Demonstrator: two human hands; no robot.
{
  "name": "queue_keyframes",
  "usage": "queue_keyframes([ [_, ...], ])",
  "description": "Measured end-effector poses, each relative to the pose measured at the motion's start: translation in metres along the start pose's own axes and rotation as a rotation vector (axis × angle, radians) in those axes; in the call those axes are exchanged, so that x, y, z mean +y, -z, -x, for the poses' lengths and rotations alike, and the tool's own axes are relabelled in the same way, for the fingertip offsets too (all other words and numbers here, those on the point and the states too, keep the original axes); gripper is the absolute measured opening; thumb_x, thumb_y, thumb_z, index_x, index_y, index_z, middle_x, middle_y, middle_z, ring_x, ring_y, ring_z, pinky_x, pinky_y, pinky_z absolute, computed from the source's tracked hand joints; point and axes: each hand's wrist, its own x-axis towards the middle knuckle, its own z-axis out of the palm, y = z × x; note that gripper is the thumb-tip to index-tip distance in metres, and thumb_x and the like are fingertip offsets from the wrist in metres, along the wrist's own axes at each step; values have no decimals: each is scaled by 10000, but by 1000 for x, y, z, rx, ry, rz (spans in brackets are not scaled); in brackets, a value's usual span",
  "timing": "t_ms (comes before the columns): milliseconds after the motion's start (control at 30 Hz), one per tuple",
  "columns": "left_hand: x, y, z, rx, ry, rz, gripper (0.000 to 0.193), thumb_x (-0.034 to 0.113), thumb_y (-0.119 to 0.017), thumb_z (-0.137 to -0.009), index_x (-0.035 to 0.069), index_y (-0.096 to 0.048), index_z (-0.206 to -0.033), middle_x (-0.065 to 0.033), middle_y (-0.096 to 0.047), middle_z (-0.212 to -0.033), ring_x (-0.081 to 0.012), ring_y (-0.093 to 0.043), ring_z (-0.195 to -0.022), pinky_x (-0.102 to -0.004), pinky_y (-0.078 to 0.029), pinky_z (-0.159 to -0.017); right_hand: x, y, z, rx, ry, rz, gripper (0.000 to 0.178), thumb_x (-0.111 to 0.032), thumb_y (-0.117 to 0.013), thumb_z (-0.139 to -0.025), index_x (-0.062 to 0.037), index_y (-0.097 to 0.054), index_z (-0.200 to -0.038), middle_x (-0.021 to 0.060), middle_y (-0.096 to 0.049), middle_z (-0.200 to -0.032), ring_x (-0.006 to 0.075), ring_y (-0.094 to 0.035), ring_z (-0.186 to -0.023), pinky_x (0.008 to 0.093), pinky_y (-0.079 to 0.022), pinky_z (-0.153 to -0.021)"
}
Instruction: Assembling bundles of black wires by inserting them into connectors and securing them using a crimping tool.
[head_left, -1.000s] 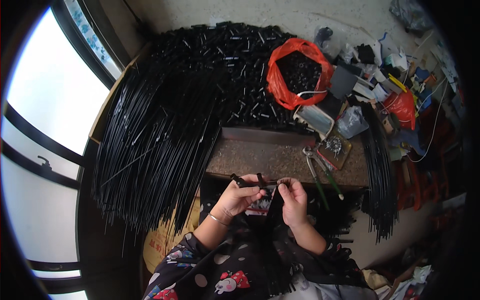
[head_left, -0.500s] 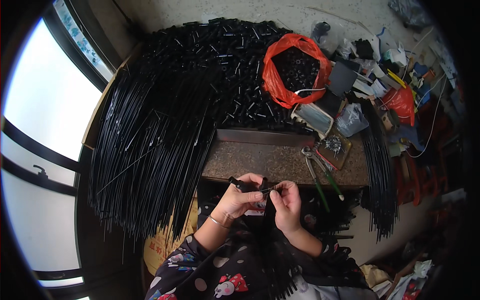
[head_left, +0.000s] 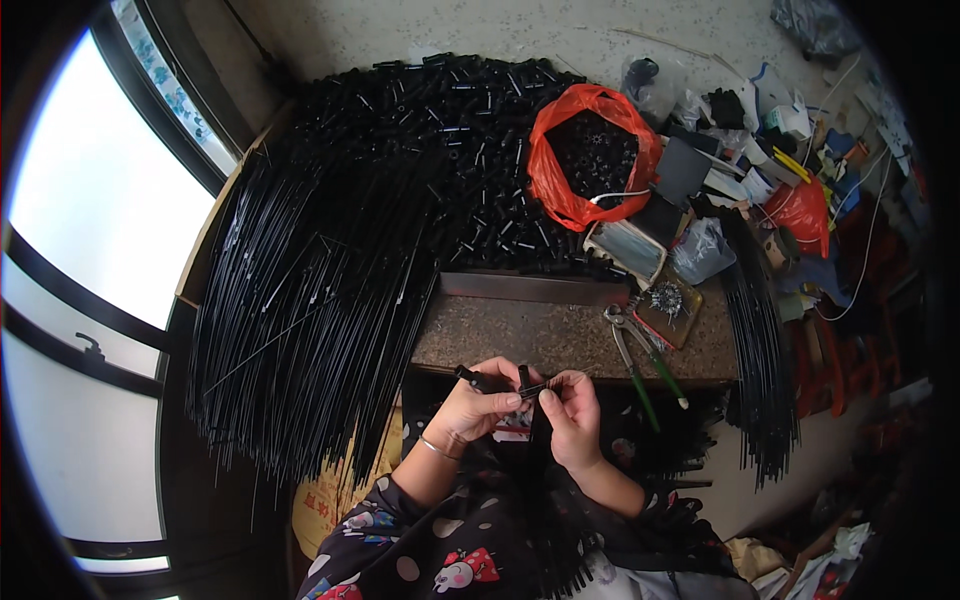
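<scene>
Both of my hands meet at the table's near edge, over my lap. My left hand is closed around a black tubular plastic piece, one end of which juts out past the fingers. Another black stub stands up between my hands; whether it belongs to the same piece I cannot tell. My right hand pinches the end of a narrow black strip-like part that spans to my left thumb. Its exact kind is too small to make out. Dark rods hang below the hands over the patterned clothing.
A large sheaf of thin black rods lies at left, a smaller one at right. Behind are heaped black tubular pieces and a red plastic bag of small parts. Green-handled pincers lie beside a tray with metal bits.
The black strip now bridges the fingertips of both hands, where a thin wire-like line showed before. The hands have hardly moved; the whole view has shifted slightly.
</scene>
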Motion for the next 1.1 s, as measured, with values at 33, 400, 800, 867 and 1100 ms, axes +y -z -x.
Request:
queue_keyframes([
  [33,0,0,0,1,2,0,191,-41,-641,-752,17,-544,-905,-140,-584,-926,-188,-608,-753,-261,-525,-688,0,0,0,8,-2,3,206,-65,-572,-858,-23,-439,-1010,22,-496,-910,70,-486,-829,204,-408,-762],
  [400,2,4,-1,2,35,28,192,-48,-630,-758,21,-546,-917,-153,-576,-970,-194,-605,-781,-260,-519,-716,2,0,0,-4,-34,-37,211,-71,-578,-853,-24,-443,-1008,19,-506,-909,71,-494,-824,207,-412,-766],
  [800,4,1,-1,7,19,27,205,-24,-657,-753,4,-553,-928,-104,-604,-929,-168,-599,-818,-272,-506,-749,2,0,-1,-28,-28,-24,207,-68,-573,-858,-25,-443,-1013,20,-508,-902,66,-492,-809,200,-415,-742],
  [867,3,4,-1,31,30,37,203,-24,-657,-754,6,-554,-926,-103,-604,-930,-167,-599,-818,-273,-507,-752,2,0,-1,-23,-25,-20,206,-67,-573,-858,-26,-443,-1013,19,-509,-901,66,-492,-809,200,-414,-741],
  [1100,3,-2,1,94,5,-52,216,-34,-654,-749,-5,-568,-944,-86,-597,-923,-163,-593,-834,-280,-500,-775,1,-1,-2,-41,-29,-19,211,-62,-570,-858,-24,-439,-1019,25,-512,-910,73,-498,-823,205,-419,-751],
])
